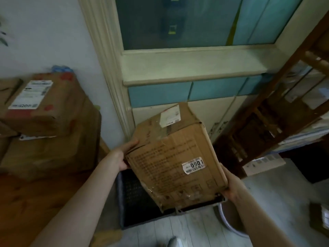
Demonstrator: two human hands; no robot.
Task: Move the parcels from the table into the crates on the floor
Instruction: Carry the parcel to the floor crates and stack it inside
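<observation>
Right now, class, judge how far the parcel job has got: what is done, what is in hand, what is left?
Done: nothing visible; the crate shows bare mesh where seen. In hand: the left hand and right hand grip a held parcel, tilted above the crate. Left: stacked parcels wait on the table.

left hand [122,157]: bare; thumb and heel of palm in view, fingers hidden, slightly blurred.
left forearm [85,198]: bare from wrist down to the lower frame edge; smooth, uncovered, broadening toward the camera.
right hand [230,184]: bare; back of hand and knuckle side in view, fingertips hidden.
right forearm [261,216]: bare from wrist to the bottom right edge; uncovered along all that shows.
foot [172,242]: pale grey rounded tip at the bottom edge, blurred; shoe or slipper, cannot tell.
</observation>
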